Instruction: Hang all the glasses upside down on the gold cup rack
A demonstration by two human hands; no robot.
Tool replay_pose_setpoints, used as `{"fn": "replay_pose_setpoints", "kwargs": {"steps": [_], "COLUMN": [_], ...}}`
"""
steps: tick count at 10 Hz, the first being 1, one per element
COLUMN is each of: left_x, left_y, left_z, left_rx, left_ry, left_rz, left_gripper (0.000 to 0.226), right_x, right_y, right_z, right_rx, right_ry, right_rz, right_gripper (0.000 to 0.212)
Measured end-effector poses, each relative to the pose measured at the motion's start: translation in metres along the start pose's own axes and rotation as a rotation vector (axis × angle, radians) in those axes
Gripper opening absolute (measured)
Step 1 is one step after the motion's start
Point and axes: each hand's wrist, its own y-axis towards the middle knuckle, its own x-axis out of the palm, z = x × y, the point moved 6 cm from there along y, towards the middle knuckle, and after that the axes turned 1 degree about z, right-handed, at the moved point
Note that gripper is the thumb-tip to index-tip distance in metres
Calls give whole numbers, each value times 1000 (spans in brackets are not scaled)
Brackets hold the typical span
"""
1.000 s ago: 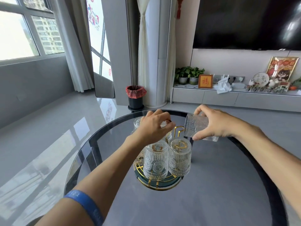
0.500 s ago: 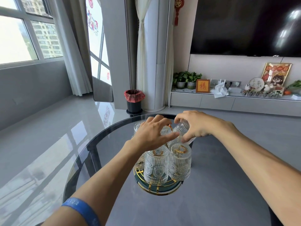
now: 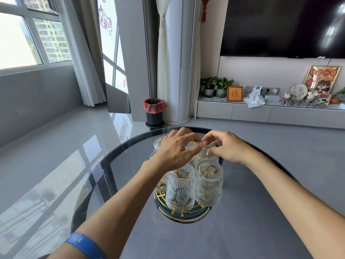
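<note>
Centre frame, ribbed glasses [image 3: 208, 186] hang upside down on a gold cup rack [image 3: 183, 214]. The right hand [image 3: 225, 149] pinches one glass's base. The left hand [image 3: 176, 151] rests spread over the rack top; its grip cannot be told

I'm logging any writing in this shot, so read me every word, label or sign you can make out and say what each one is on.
"福": gold character on the small orange framed plaque on the TV cabinet.
Round plate: dark brush characters, too small to read.
Blue wristband: faint print, blurred.
Window stickers: coloured characters, blurred.
Glasses and gold rack: no text.
</note>
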Motion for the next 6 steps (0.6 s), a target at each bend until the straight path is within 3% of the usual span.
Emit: {"fn": "replay_pose_setpoints", "kwargs": {"steps": [2, 6], "left_x": [9, 15], "left_y": [11, 28], "left_z": [9, 27], "left_rx": [30, 96], "left_ry": [-35, -71], "left_rz": [-57, -106], "left_gripper": [21, 31], "right_x": [-8, -23], "right_y": [-17, -56], "right_z": [9, 26], "right_rx": [23, 121], "right_ry": [-90, -52], "right_rz": [140, 249], "right_gripper": [13, 9]}}
